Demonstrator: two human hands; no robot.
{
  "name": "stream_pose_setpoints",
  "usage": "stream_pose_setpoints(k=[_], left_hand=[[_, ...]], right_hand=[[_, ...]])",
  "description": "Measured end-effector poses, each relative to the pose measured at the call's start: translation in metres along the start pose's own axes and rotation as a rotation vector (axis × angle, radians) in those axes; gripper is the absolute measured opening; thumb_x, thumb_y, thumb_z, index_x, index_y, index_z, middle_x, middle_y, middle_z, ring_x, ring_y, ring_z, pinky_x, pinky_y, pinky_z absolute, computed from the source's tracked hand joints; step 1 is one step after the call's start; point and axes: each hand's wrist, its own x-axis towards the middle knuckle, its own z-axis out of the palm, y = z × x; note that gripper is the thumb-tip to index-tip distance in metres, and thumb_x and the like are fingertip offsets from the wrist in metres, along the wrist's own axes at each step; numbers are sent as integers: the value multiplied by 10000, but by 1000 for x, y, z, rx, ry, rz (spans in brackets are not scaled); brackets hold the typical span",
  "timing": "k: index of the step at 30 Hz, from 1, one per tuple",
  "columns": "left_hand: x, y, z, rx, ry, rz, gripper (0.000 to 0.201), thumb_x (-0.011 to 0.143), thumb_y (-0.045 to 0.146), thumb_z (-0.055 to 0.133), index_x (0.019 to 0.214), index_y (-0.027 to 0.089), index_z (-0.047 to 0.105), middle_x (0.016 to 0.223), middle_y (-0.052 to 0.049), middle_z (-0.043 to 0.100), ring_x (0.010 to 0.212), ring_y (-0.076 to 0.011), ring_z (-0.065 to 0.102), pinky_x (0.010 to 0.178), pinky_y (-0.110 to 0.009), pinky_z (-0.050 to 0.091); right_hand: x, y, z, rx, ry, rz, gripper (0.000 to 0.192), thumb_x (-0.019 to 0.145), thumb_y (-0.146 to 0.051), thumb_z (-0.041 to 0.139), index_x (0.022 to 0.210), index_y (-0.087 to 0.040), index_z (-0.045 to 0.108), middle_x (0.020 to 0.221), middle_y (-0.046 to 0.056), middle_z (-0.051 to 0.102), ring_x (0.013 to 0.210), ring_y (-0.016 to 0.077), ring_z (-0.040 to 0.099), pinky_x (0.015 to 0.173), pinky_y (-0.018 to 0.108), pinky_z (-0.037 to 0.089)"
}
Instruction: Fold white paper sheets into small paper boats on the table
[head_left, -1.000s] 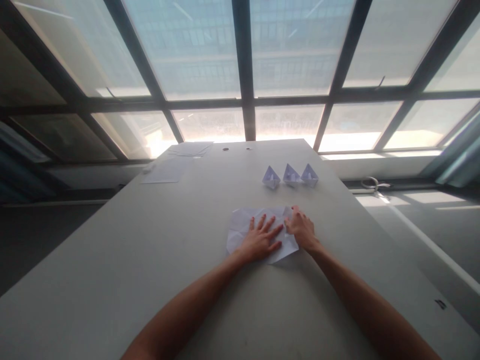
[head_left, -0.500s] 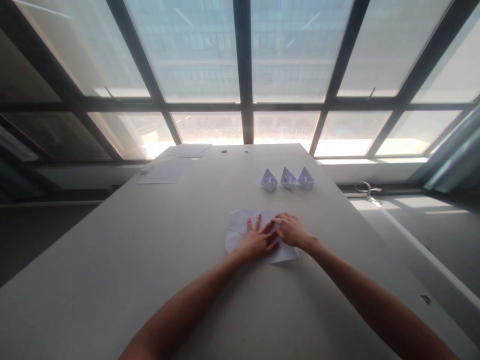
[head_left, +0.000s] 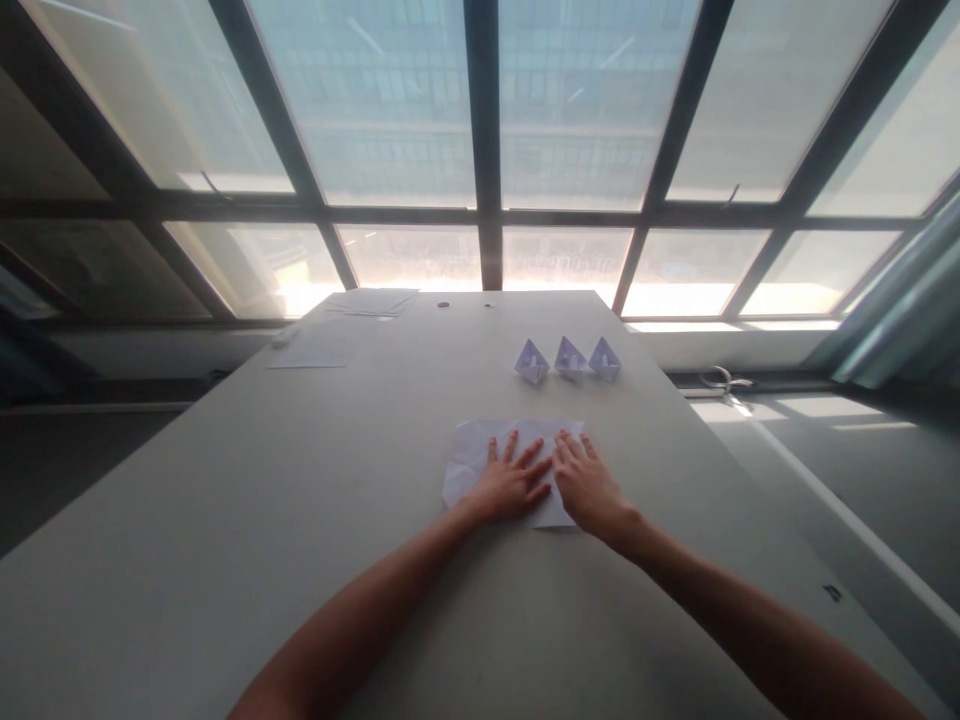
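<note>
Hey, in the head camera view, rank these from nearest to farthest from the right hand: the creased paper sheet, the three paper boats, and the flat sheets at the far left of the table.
1. Creased paper sheet: directly under the right hand, touching it.
2. Paper boats: a row beyond the hand, slightly right of centre.
3. Flat sheets: far left end of the table, near the window.

L hand [head_left: 511,485] flat, fingers spread; R hand [head_left: 586,485] flat beside it; both arms extended fwd.
</note>
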Motion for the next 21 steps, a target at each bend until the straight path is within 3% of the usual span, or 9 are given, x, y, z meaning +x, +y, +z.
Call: stream_pose_setpoints(k=[3,6,9,16,21], left_hand=[[0,-1,1,15,18,-11,591,969,591,322,1522,409,223,1615,-13,185,1465,-425,26,1063,-752,35],[1,-2,1,15,17,-12,575,965,601,326,1508,428,253,1613,5,190,1470,-407,30,1074,-739,30],[2,-2,1,9,7,-23,569,966,595,337,1503,420,275,1614,2,191,1474,-394,24,1084,-725,24],[5,-5,8,16,70,-41,568,977,573,319,1511,387,268,1607,-6,216,1477,-352,99,1115,-681,60],[2,-12,9,52,123,-92,531,1001,502,304,1504,331,320,1589,-30,272,1476,-297,154,1165,-559,127]], right_hand=[[-4,-13,28,2,-57,80,561,884,-136,378,1418,21,439,1475,257,404,1419,326,304,1166,480,177],[-2,8,49,86,-63,239,578,970,-286,302,1454,22,376,1523,248,327,1433,318,276,1152,442,228],[4,34,61,155,-27,315,634,989,-413,275,1497,-34,313,1566,198,262,1456,302,213,1170,474,167],[32,42,66,167,48,360,599,981,-364,301,1493,-54,322,1569,176,270,1461,280,199,1174,493,119],[28,56,58,199,21,193,542,973,-323,353,1476,-122,377,1580,145,258,1467,243,188,1173,486,123]])
